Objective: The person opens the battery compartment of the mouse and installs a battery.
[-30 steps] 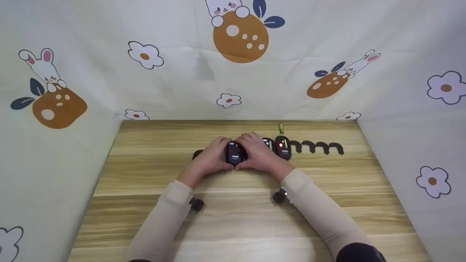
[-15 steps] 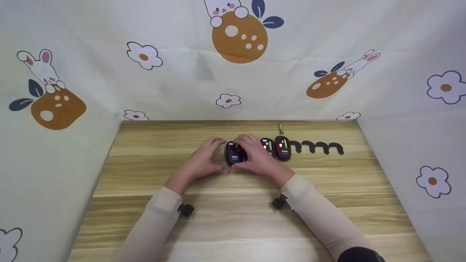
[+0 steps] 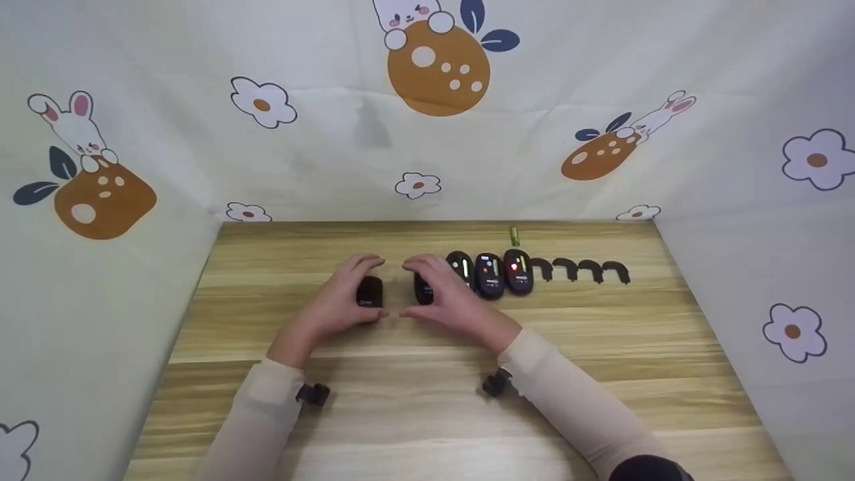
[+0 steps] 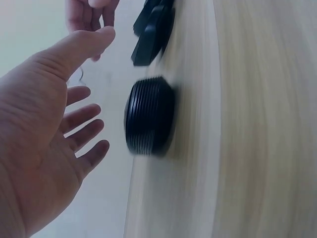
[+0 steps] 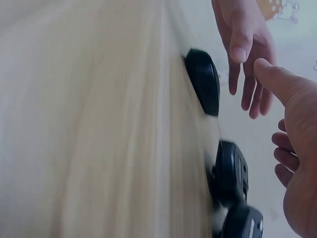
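Observation:
A black computer mouse (image 3: 370, 294) with ribbed sides lies at the left of the row. My left hand (image 3: 337, 292) curves around its left side in the head view. The left wrist view shows a gap between those fingers and the ribbed mouse (image 4: 151, 116). My right hand (image 3: 451, 290) hovers with thumb and fingers spread, partly covering another black mouse (image 3: 422, 288). Further right lie three mice underside up: one (image 3: 461, 267) half hidden by the right hand, one (image 3: 490, 275) in the middle, and one (image 3: 518, 272) with a red light.
A green battery (image 3: 514, 236) lies behind the rightmost mouse. Several black curved covers (image 3: 566, 268) continue the row to the right. Patterned cloth walls (image 3: 320, 153) enclose the back and sides of the wooden table (image 3: 414, 401).
My left hand has let go of a mouse in the row and moved left to the ribbed one. The right hand has loosened and shifted left, uncovering more mice.

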{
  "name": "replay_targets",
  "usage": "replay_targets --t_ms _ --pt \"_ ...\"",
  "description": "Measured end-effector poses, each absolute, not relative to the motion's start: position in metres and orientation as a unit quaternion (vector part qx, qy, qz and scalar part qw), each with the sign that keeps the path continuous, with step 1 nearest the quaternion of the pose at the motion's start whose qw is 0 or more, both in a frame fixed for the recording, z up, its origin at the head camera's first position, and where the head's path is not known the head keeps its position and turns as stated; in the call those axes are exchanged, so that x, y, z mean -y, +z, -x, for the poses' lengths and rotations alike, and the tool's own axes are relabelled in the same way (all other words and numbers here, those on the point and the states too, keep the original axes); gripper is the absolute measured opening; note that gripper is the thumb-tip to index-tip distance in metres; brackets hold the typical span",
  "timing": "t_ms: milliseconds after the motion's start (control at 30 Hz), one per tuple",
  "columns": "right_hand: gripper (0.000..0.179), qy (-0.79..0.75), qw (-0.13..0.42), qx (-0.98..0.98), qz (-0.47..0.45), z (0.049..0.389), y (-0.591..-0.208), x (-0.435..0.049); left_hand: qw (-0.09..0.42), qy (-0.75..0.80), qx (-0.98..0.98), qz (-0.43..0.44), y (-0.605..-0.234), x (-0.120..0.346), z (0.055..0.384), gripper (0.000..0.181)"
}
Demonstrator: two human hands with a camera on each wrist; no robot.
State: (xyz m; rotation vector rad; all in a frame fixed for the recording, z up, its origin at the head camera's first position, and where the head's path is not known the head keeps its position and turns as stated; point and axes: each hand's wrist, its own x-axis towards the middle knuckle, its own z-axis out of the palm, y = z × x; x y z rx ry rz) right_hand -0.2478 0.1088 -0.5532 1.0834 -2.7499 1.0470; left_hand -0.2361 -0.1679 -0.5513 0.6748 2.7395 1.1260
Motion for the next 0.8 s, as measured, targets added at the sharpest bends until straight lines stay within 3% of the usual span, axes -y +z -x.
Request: replay_targets --t_ms 267,500,800 --pt "0.09 0.345 0.012 0.865 -0.365 0.237 -0.558 -0.083 0.071 0.417 -0.884 -0.198 -0.555 0.19 0.232 0.11" --pt "0.097 0.371 -0.046 0.871 -0.319 0.228 -0.563 -0.059 0.124 0.452 -0.867 -0.171 -0.564 0.207 0.228 0.116" --pt "0.103 0.4 -0.076 0.873 -0.267 0.228 -0.579 -0.041 0.141 0.447 -0.864 -0.183 -0.57 0.213 0.228 0.116"
